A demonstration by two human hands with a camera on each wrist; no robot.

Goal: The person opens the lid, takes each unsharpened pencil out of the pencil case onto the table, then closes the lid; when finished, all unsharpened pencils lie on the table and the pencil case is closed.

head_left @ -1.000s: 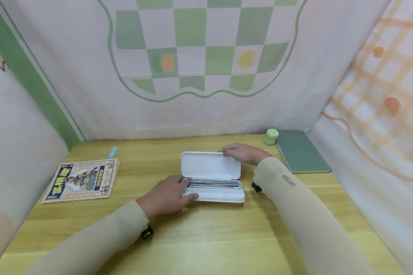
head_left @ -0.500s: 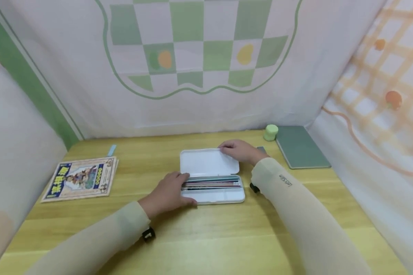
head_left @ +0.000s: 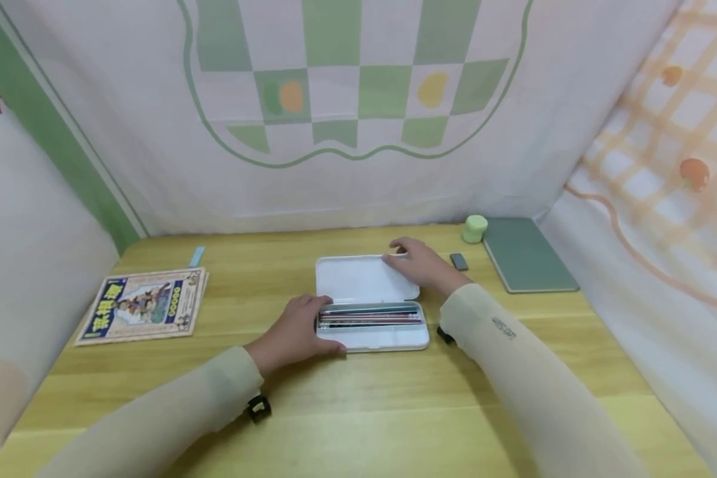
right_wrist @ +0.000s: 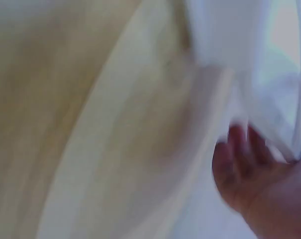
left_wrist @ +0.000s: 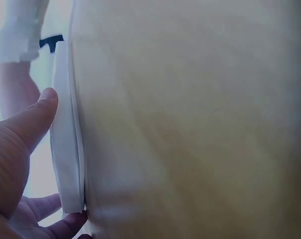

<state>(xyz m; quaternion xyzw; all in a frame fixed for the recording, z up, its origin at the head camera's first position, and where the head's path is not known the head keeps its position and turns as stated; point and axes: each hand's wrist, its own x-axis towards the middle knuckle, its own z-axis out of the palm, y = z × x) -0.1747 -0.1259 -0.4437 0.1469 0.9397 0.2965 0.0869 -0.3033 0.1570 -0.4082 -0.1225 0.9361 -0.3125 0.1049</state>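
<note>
"How is it being held?"

"On the left, the person's left hand (head_left: 299, 332) grips the left end of a white, oblong, hard-walled pencil case (head_left: 388, 340), thumb at its front edge. The case rests mid-table on yellow wood-grain boards (head_left: 358, 411), slim wooden-looking pencils (head_left: 370, 317) lying in its back compartment. On the right, the right hand (head_left: 421, 262) pinches the far corner of its flat white lid (head_left: 361, 279), which is tipped back"

"Heavy, do you think?"

"Light, I'd guess, and stiff, probably smooth plastic, so a bit slippery. I'd steady the tray by its left end and take the lid by its right corner, gently, since the hinge is likely the fragile part"

"What does each view add?"

"The left wrist's shows fingertips (left_wrist: 70, 224) curling round the case's end, low down, but no pencils; only the head view has those. The right wrist's, though blurred, shows bent fingers (right_wrist: 242, 154) behind the lid, mostly hidden from above"
</note>
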